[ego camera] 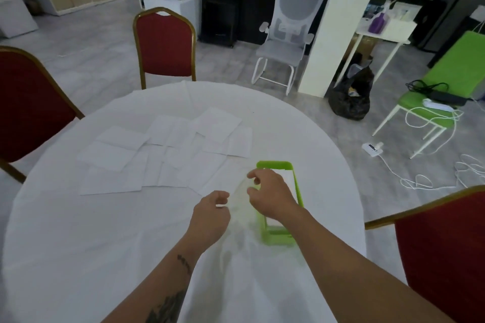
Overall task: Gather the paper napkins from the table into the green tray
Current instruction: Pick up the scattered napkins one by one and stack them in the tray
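Note:
Several white paper napkins lie flat and overlapping across the far middle of the round white table. The green tray stands on the table's right side with a white napkin lying inside it. My left hand and my right hand are close together at the tray's left edge. Between them they pinch a thin, motion-blurred napkin, and the tray's green shows through it. My right forearm hides the tray's near right part.
Red chairs stand at the far left, the far side and the near right. A white office chair, a white pillar, a black bag and a green chair with cables stand on the floor beyond.

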`<state>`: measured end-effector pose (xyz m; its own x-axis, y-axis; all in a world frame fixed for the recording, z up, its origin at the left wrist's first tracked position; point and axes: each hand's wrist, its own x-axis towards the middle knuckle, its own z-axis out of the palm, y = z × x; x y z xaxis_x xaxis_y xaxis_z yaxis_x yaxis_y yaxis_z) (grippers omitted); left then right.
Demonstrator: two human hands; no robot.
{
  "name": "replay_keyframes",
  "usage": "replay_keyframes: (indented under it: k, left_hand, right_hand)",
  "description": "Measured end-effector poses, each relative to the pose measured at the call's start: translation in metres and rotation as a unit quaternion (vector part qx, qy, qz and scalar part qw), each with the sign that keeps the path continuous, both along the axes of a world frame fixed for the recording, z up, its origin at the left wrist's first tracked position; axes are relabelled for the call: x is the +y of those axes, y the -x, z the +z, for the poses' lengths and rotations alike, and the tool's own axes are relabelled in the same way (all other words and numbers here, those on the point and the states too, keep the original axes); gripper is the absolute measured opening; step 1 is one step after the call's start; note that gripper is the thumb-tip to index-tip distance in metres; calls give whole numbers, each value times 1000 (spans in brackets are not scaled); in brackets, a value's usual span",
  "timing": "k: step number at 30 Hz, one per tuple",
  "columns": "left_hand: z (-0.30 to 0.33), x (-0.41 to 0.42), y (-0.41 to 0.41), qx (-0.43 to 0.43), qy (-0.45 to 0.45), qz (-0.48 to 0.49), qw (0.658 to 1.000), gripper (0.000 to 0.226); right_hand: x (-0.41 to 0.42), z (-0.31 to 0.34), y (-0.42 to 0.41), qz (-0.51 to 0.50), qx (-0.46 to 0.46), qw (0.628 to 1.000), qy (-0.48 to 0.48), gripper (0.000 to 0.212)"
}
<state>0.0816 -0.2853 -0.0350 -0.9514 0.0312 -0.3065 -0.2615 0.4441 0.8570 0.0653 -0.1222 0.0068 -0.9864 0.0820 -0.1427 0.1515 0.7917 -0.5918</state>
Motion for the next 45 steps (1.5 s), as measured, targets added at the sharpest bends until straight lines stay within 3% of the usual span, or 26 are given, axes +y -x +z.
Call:
replay_keyframes:
  k: [4, 9, 13, 21, 25, 33, 37, 42, 45]
  left_hand:
    - [-10, -18, 12, 12, 29, 29, 999, 39]
    - [-37, -38, 29, 39, 152, -11, 987, 45]
    - [-55, -49, 45, 52, 258, -66, 962, 57]
    - [-69, -50, 84, 90, 387, -206, 894, 74]
    - [-78, -52, 75, 95, 411, -203, 884, 66]
    - [-77, -56, 48, 197, 437, -181, 859, 44]
    - [-78, -50, 36, 192, 438, -143, 866, 34]
    - [-72, -40, 42, 122, 431, -100, 888, 30]
    - [-65, -38, 49, 95, 382, -42, 918, 20]
  right_hand:
    - [-33, -20, 9, -38, -68, 990, 116, 46]
    - [-46, -62, 19, -63, -139, 987, 59, 65]
    - [-50, -82, 31, -105, -157, 981, 52, 62]
    - [-53, -92, 50, -122, -157, 979, 51, 46]
    - [-54, -92, 53, -136, -166, 972, 96, 59]
    - [-63, -81, 51, -172, -180, 952, 179, 74]
    - [-67, -79, 50, -192, -184, 938, 224, 72]
    - [-65, -76, 52, -179, -187, 921, 291, 63]
    - [-63, -76, 50, -174, -166, 922, 304, 62]
